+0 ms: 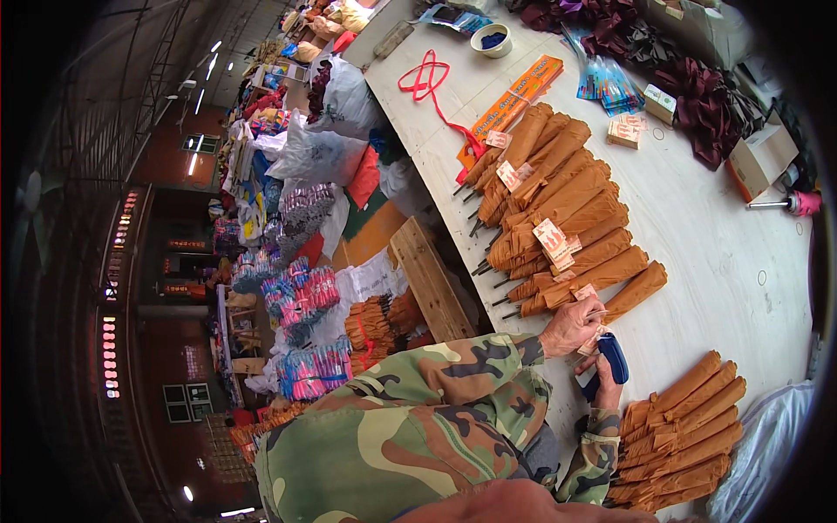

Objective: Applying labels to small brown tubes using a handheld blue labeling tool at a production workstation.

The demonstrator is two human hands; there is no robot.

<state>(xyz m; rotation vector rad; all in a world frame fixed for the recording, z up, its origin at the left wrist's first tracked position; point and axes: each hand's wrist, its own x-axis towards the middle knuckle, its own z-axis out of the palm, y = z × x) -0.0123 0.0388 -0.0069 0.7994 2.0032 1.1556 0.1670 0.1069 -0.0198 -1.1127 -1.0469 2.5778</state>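
Gripping a dark blue handheld tool (613,356), the right hand (605,392) has its fingers wrapped narrowly around it, just beside the left hand (568,329). The left hand's fingers are drawn close together at a small printed card (588,292); how firmly they pinch it, I cannot tell. Taking the hands as the clock's centre, a long row of folded brown umbrellas (558,205) runs off toward 12 o'clock, with more small cards lying on top, and its nearest umbrella (636,292) sits at 1 o'clock, slightly apart. The row's dark rod ends lie near the table's edge at 10 o'clock, so room is tight on that side; past the edge is a wooden bench (432,283), lower down. At 2 o'clock the pale tabletop (719,283) gives a broad stretch of open room, reaching to its far edge at 3 o'clock. A smaller umbrella pile (684,427) narrows the space between 4 and 5 o'clock, and a whitish plastic sheet (767,453) lies beyond it at 4 o'clock, along the table's margin.
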